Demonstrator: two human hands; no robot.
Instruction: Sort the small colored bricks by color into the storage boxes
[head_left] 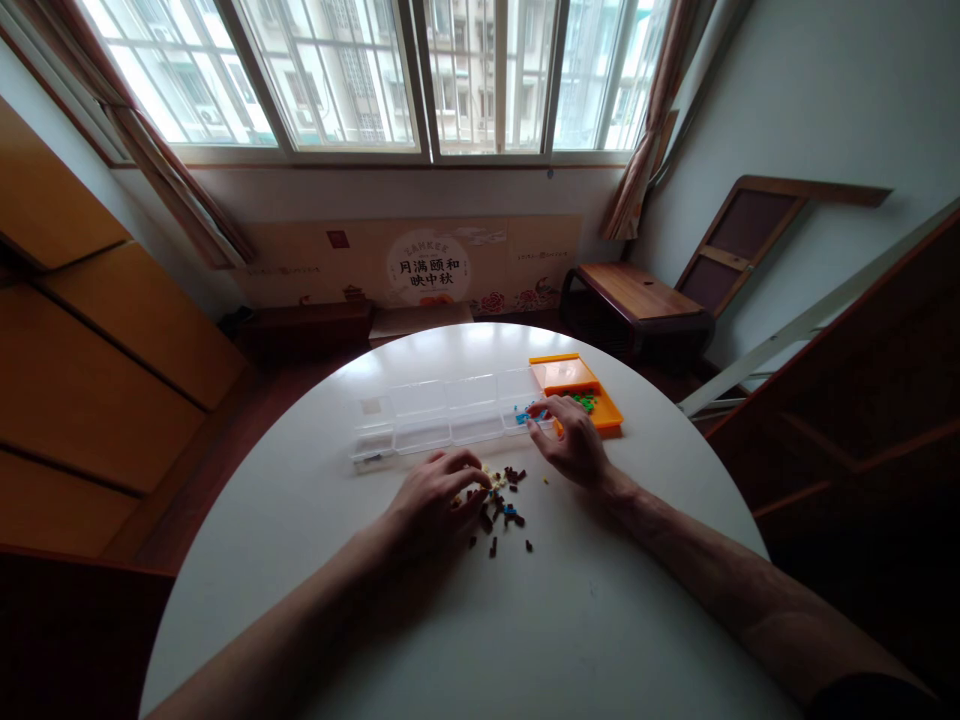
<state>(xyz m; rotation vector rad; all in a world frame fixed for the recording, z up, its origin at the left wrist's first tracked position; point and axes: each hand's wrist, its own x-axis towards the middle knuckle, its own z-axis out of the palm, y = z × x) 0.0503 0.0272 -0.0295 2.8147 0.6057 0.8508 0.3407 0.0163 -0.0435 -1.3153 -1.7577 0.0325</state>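
Note:
My left hand arches over a small pile of building bricks on the table, its bent fingers apart and the fingertips among the pieces. The pile mixes dark brown bricks, cream bricks and a few blue ones. My right hand hovers at the right end of a clear plastic compartment box. Its thumb and forefinger stand apart beside blue bricks in the end compartment. Green bricks lie in an orange case behind that hand, which partly hides the case.
A round white table carries everything, its far edge curving just beyond the box. The clear box's lid and the orange case's lid are raised at the back. A wooden stool stands beyond the table at the right.

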